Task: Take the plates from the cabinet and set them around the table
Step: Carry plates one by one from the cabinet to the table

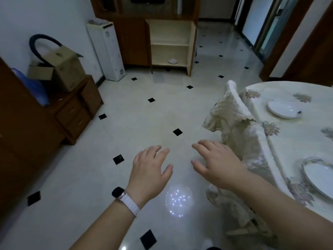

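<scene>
Left hand (151, 165) and right hand (218, 161) were wide open, fingers spread, palms down, holding nothing, forearms extended side by side at lower centre. Upper plate (282, 109) and lower plate (319, 175) lay on the table (297, 141), right edge. The cabinet (170, 44), upper centre, stood open; the white item (172, 61) on its bottom shelf was possibly a dish.

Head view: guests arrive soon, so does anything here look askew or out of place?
Yes. The cream embroidered fabric chair cover beside the round floral-cloth table is rumpled and hangs crooked, bunching toward the floor. The pale wooden cabinet stands open.
</scene>
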Tool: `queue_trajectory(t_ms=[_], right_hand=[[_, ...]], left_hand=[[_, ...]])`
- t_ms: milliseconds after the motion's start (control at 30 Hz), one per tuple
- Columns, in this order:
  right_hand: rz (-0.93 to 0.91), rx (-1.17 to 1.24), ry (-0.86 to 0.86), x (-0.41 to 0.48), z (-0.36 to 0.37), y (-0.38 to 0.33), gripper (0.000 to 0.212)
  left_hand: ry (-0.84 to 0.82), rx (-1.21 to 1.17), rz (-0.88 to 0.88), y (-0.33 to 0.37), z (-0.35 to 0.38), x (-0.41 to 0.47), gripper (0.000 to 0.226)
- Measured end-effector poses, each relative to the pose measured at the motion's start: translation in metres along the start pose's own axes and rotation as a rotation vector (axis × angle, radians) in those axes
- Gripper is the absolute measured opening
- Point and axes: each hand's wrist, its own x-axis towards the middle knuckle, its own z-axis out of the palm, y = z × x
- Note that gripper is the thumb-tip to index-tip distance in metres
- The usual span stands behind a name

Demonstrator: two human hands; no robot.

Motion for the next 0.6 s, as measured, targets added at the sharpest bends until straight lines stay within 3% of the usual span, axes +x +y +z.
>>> queue_trajectory(t_ms=[333,600], right_hand=[[-0.077,0.062,-0.016,0.129,0.023,0.034,0.067],[-0.116,0.12,0.001,0.262,0.007,0.123,0.059]], left_hand=[[-0.087,0.075,-0.111,-0.041,0.017,0.09,0.056],[-0.086,0.174,-0.113,-0.043,0.047,0.255,0.056]])
